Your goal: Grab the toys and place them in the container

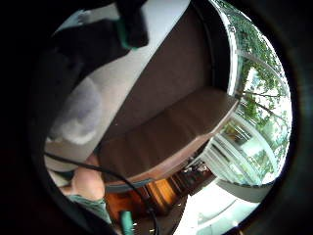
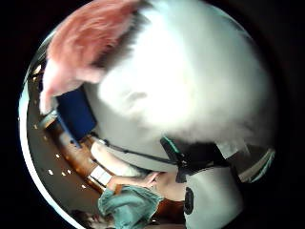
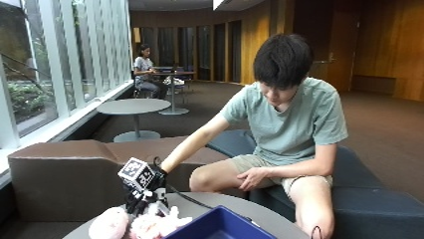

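Observation:
On the round grey table lie pink and white plush toys: one to the left and one beside the blue container. My gloved right hand reaches down onto the toy next to the container, its fingers curled into the plush. White fur with a pink patch fills the thumb side palm view, close to the palm. There the container shows beside the toy. A grey-white plush shows in the little finger side palm view.
A brown bench seat stands right behind the table, with tall windows beyond it. The person sits on a dark blue seat, the bare left hand resting on a thigh.

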